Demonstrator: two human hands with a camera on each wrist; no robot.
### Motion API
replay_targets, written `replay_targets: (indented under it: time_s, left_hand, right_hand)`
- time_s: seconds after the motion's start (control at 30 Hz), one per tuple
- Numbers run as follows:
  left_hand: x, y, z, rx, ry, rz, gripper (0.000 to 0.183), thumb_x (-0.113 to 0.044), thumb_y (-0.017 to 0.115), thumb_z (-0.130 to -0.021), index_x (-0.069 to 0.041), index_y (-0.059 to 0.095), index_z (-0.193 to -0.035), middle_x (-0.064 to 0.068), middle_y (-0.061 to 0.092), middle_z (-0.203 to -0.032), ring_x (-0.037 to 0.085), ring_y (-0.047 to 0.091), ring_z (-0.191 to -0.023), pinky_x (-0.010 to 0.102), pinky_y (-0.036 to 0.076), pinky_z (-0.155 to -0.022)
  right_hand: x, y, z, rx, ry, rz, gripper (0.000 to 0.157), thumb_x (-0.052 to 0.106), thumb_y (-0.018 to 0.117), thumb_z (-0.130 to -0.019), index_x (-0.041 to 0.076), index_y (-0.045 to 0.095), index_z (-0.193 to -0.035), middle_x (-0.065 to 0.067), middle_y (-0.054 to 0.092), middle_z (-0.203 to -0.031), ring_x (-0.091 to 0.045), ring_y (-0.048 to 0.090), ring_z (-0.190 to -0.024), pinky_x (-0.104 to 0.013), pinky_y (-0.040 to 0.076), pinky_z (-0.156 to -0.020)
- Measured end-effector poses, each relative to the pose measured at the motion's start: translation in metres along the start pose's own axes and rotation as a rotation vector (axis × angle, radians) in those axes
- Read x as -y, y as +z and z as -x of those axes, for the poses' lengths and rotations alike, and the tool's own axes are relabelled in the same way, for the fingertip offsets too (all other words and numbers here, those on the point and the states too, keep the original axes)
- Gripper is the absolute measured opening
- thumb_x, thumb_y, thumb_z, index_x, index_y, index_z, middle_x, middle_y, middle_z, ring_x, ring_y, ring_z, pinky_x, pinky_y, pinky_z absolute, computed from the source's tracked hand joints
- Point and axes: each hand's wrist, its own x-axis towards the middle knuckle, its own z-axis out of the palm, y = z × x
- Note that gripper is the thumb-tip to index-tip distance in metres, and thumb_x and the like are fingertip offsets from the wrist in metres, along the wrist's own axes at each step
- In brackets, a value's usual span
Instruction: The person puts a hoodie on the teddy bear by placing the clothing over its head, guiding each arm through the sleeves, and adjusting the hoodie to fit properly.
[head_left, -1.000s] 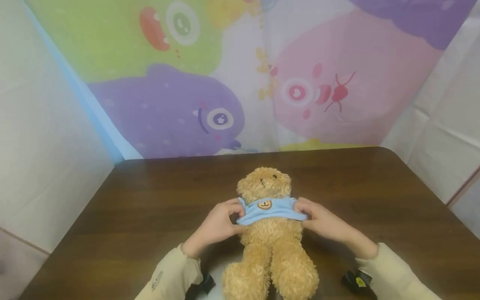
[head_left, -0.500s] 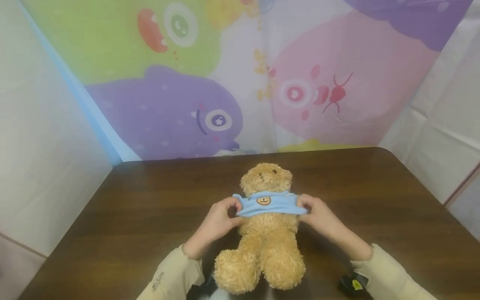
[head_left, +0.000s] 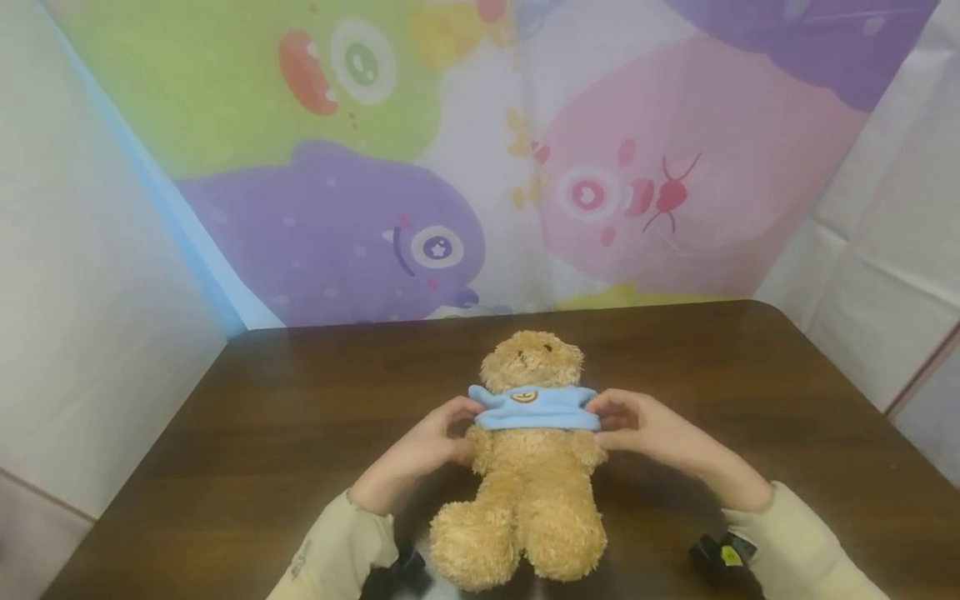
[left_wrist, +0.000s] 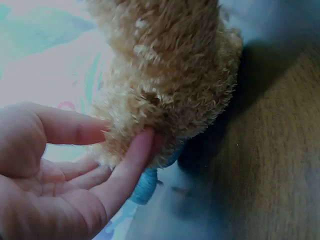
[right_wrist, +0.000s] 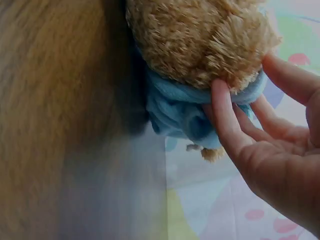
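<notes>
1. The teddy bear (head_left: pixel 534 471) lies on its back on the dark table (head_left: pixel 300 408) in front of me, head away, feet toward me. The latest change: furry bulges, which look like its arm ends, now stand out on both sides under the hem. I take that to mean my work has shifted from the cloth to the arms.
2. The light-blue shirt (head_left: pixel 547 414) has bunched up a little since half a second ago, when I had it pulled out sideways. It now sits as a narrow band over the chest, its hem rolled, the belly bare below.
3. My left hand (head_left: pixel 427 446) has let go of the shirt's side; its thumb and forefinger now pinch fur, seemingly the arm, just under the cloth.
4. My right hand (head_left: pixel 652 429) does likewise, thumb and forefinger on either side of the fur, right by the hem; the remaining fingers lie behind it, and I cannot tell whether they also catch cloth.
5. The fur is golden-tan, shaggy and curled, so it probably gives easily under my fingers.
6. The bear-face emblem (head_left: pixel 524 397) was whole; now a fold hides its upper part.
</notes>
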Motion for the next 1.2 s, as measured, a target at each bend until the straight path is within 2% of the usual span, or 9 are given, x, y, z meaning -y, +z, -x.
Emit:
replay_targets:
  time_s: [0.07,0.2,0.3,0.33,0.53,0.77,0.93,1.07,1.2]
  left_hand:
    - [0.001,-0.002,-0.001,0.017,-0.016,0.041,0.052,0.006,0.050,-0.068,-0.002,0.048,-0.119,0.017,0.046,-0.130,0.027,0.041,-0.116,0.030,0.048,-0.070]
    - [0.003,-0.005,-0.001,0.086,0.003,0.115,0.055,0.008,0.053,-0.070,-0.002,0.045,-0.124,0.018,0.042,-0.133,0.018,0.053,-0.086,0.031,0.048,-0.070]
    - [0.006,-0.004,-0.002,0.117,0.035,0.136,0.053,0.009,0.059,-0.075,-0.001,0.044,-0.124,0.017,0.041,-0.131,0.013,0.054,-0.069,0.030,0.048,-0.069]
    - [0.006,-0.003,-0.002,0.108,0.043,0.124,0.050,0.007,0.061,-0.075,-0.001,0.045,-0.122,0.016,0.043,-0.127,0.012,0.054,-0.068,0.029,0.048,-0.068]
    - [0.007,0.010,-0.005,-0.052,0.069,-0.009,0.033,0.001,0.066,-0.075,0.000,0.054,-0.106,0.007,0.053,-0.100,0.011,0.049,-0.064,0.024,0.043,-0.061]
    - [0.004,0.023,-0.008,-0.206,0.048,-0.114,0.022,-0.004,0.068,-0.075,-0.004,0.056,-0.094,0.005,0.058,-0.088,0.013,0.043,-0.060,0.023,0.037,-0.055]
    - [0.002,0.028,-0.008,-0.288,0.046,-0.142,0.019,-0.003,0.069,-0.073,-0.004,0.055,-0.086,0.005,0.059,-0.078,0.012,0.043,-0.059,0.023,0.036,-0.056]
    - [0.001,0.031,-0.007,-0.342,0.034,-0.118,0.018,-0.003,0.068,-0.071,-0.004,0.054,-0.082,0.002,0.056,-0.072,0.011,0.044,-0.058,0.023,0.037,-0.056]
    - [0.001,0.033,-0.007,-0.411,0.024,-0.104,0.017,-0.002,0.067,-0.068,-0.004,0.054,-0.078,0.000,0.053,-0.067,0.010,0.043,-0.057,0.022,0.036,-0.055]
  right_hand:
    - [0.000,-0.005,0.002,0.055,0.013,0.001,0.040,0.015,0.065,-0.083,-0.002,0.050,-0.116,-0.022,0.050,-0.119,-0.037,0.051,-0.111,-0.029,0.050,-0.079]
    - [0.000,-0.014,0.007,0.142,0.042,0.001,0.047,0.011,0.065,-0.082,-0.003,0.044,-0.122,-0.026,0.045,-0.125,-0.042,0.046,-0.115,-0.029,0.049,-0.082]
    - [-0.003,-0.013,0.007,0.143,0.024,0.011,0.048,0.007,0.066,-0.079,-0.004,0.044,-0.120,-0.027,0.045,-0.123,-0.041,0.049,-0.112,-0.029,0.049,-0.083]
    - [-0.004,-0.011,0.006,0.135,0.017,0.007,0.047,0.006,0.066,-0.078,-0.005,0.045,-0.118,-0.026,0.047,-0.121,-0.038,0.051,-0.109,-0.029,0.049,-0.083]
    - [-0.012,0.001,-0.003,0.034,0.002,-0.023,0.039,0.006,0.067,-0.078,-0.002,0.047,-0.109,-0.016,0.053,-0.109,-0.018,0.057,-0.100,-0.028,0.050,-0.080]
    - [-0.011,0.010,-0.003,-0.072,0.019,0.032,0.035,0.006,0.067,-0.077,-0.001,0.045,-0.104,-0.020,0.056,-0.111,-0.032,0.055,-0.105,-0.030,0.048,-0.084]
    - [-0.009,0.016,-0.003,-0.112,0.100,0.052,0.032,0.011,0.067,-0.079,0.002,0.046,-0.101,-0.014,0.061,-0.100,-0.023,0.056,-0.094,-0.032,0.043,-0.077]
    - [-0.007,0.020,-0.003,-0.135,0.150,0.085,0.028,0.016,0.064,-0.082,0.002,0.047,-0.099,-0.009,0.063,-0.088,-0.018,0.056,-0.080,-0.032,0.043,-0.070]
    - [-0.005,0.024,-0.003,-0.157,0.171,0.206,0.025,0.023,0.064,-0.082,0.005,0.051,-0.093,-0.002,0.060,-0.072,-0.013,0.053,-0.062,-0.027,0.041,-0.058]
